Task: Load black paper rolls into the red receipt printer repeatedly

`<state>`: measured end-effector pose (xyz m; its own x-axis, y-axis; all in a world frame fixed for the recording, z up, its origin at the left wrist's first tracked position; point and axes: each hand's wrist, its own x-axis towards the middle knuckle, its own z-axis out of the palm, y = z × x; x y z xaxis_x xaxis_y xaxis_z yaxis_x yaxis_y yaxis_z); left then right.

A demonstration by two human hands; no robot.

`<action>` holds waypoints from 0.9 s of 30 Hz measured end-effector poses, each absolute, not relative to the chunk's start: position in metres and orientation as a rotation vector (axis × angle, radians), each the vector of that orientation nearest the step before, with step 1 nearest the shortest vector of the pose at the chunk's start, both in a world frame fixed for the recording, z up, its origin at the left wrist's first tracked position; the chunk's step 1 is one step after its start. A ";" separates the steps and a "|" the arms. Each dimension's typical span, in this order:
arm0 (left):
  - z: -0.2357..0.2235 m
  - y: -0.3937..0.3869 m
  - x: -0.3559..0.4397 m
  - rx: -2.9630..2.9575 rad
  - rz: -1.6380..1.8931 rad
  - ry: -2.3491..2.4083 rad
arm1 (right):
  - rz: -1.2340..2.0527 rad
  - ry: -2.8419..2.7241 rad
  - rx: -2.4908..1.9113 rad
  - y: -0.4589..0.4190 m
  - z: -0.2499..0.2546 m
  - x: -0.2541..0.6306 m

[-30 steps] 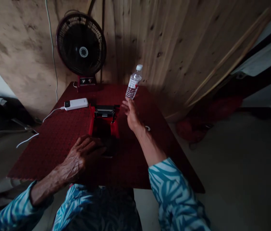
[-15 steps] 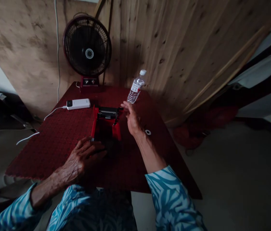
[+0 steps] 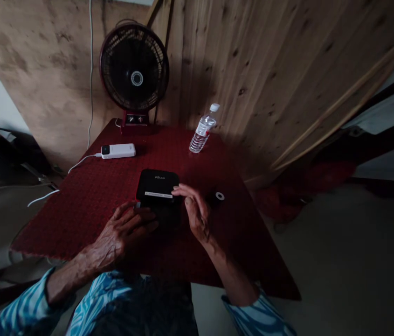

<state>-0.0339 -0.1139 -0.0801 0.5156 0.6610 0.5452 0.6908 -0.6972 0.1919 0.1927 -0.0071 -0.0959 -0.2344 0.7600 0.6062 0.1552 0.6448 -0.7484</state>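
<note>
We hold our right hand [image 3: 197, 212] over the right side of the black lid [image 3: 158, 184], fingers stretched out together and bent down at the knuckles, thumb below them; it is wrapped round nothing. The fingertips reach the right end of the lid's pale label [image 3: 158, 195]. Our left hand [image 3: 123, 228] lies palm down at the near left corner of the box [image 3: 160, 204], fingers slightly apart and gently curled; the light there is so low that we cannot tell whether they grip it or merely rest. The box, with red showing at its left side, sits about midway across the table [image 3: 78, 210], back from the near edge, its lid lying down over the top. Right of our right hand, toward the table's right edge, lies a white ring [image 3: 222, 198]. Beyond the box, near the far right corner, stands a clear bottle [image 3: 202, 134] with a white cap. Toward the left edge lies a white power bank [image 3: 119, 150], its cord [image 3: 81, 162] running over that edge. The fan [image 3: 135, 60] stands at the far left corner, before a wooden wall [image 3: 270, 70].
</note>
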 end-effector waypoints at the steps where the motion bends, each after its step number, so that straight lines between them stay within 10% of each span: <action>1: -0.078 -0.114 -0.034 -2.679 -0.953 -1.206 | 0.660 -1.778 -0.728 -0.011 -0.102 0.195; 20: -0.087 -0.097 -0.061 -2.573 -1.019 -1.680 | 0.563 -1.861 -0.635 -0.019 -0.125 0.199; 27: -0.077 -0.093 -0.046 -2.282 -1.955 -2.408 | 0.713 -1.394 -0.846 -0.012 -0.142 0.197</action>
<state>-0.0459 -0.0931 -0.0772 -0.1410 0.9825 0.1218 0.3214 -0.0710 0.9443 0.1974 -0.0124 -0.1420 0.0655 0.8417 0.5359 0.0577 0.5330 -0.8442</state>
